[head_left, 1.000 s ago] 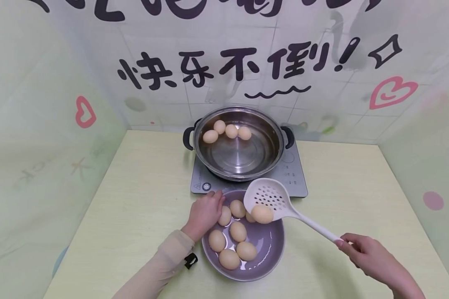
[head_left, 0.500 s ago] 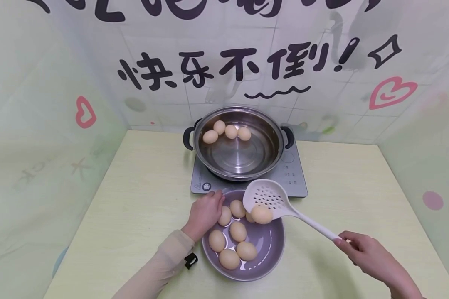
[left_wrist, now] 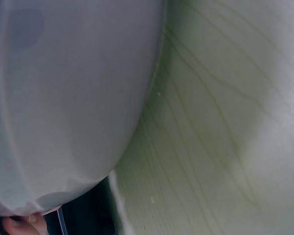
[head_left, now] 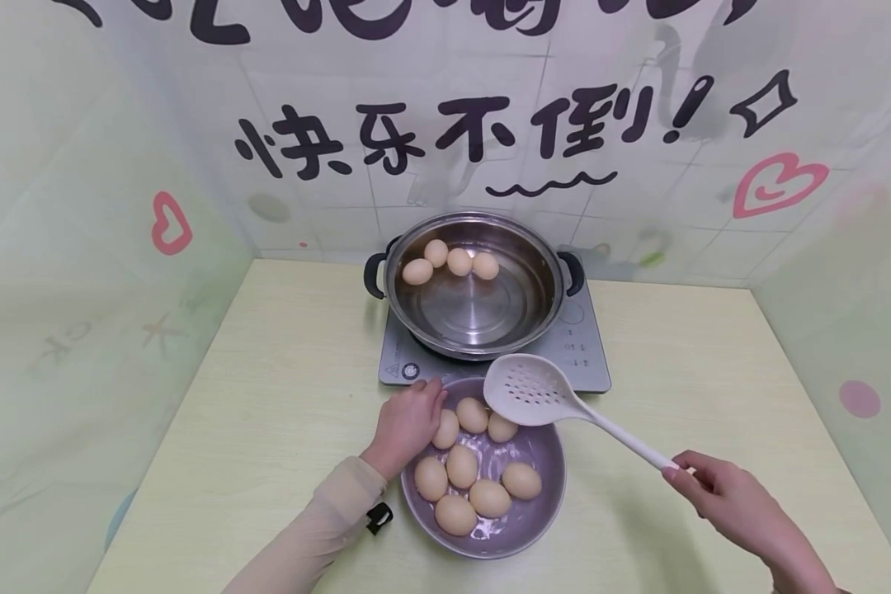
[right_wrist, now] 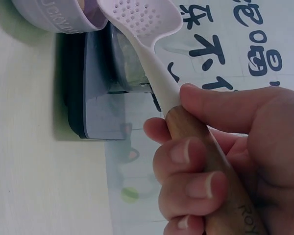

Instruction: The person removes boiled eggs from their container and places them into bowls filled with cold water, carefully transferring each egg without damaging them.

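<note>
My right hand [head_left: 735, 499] grips a white slotted spoon [head_left: 530, 394]. In the right wrist view the fingers curl round its wooden handle [right_wrist: 201, 142]. The spoon's perforated head carries nothing and hangs over the far right rim of a purple bowl [head_left: 542, 528]. Several eggs lie in this bowl, among them an egg [head_left: 521, 481] at its right side. With its fingers over the bowl's far left rim, my left hand [head_left: 410, 419] holds the bowl. The left wrist view shows mostly the bowl's outer wall [left_wrist: 83, 98], with fingertips [left_wrist: 27, 226] at the lower left corner.
Behind the bowl a steel pot [head_left: 483, 326] with black side handles stands on a grey induction cooker [head_left: 590, 367]. Several eggs [head_left: 459, 261] sit in water at the pot's far left. A black clip-like piece [head_left: 379, 518] is near the left sleeve. Printed sheets [head_left: 431, 74] enclose the table.
The egg on the edge of the spoon has come off into the bowl's right side. An egg in the bowl has shifted slightly left. The spoon's head has tilted; the left hand stays put.
</note>
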Tool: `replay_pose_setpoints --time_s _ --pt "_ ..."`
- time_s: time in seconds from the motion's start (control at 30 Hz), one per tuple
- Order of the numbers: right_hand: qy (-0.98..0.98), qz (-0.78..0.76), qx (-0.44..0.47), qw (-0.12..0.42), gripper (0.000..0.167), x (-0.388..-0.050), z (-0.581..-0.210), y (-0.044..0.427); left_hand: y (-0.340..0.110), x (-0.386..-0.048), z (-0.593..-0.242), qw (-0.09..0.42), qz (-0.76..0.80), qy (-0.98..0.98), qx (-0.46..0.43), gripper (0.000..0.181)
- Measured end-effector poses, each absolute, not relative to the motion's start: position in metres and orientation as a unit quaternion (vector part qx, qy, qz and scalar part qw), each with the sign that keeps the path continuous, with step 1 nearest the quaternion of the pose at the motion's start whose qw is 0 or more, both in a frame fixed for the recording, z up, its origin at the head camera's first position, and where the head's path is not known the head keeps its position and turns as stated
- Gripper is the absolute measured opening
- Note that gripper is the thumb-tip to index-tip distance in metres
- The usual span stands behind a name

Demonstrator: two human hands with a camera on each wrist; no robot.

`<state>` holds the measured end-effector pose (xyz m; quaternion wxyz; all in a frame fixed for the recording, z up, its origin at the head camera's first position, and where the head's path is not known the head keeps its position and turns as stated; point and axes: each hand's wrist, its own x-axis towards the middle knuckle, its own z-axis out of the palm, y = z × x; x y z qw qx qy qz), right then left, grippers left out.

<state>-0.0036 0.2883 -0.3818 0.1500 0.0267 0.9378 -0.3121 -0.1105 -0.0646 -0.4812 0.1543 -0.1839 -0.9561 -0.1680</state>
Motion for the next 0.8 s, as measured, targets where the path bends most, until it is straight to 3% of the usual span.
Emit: replay_pose_setpoints --time_s 0.33,0.6,0.8 --pt "0.929 -0.349 -0.028 0.119 0.012 -0.012 -0.371 0.288 -0.066 -0.112 -0.487 0.198 -0.188 -0.943 -0.192 0.02" --pt "0.933 -0.353 -0.06 0.047 0.012 -0.045 -0.349 0.282 -0.066 -0.111 -0.481 0.162 -0.174 -0.954 -0.18 0.013" --pt "0.942 -0.333 -0.036 -0.013 0.022 -0.082 -0.336 0.268 -0.065 -0.11 -0.482 0.159 -0.173 -0.956 -0.178 0.013"
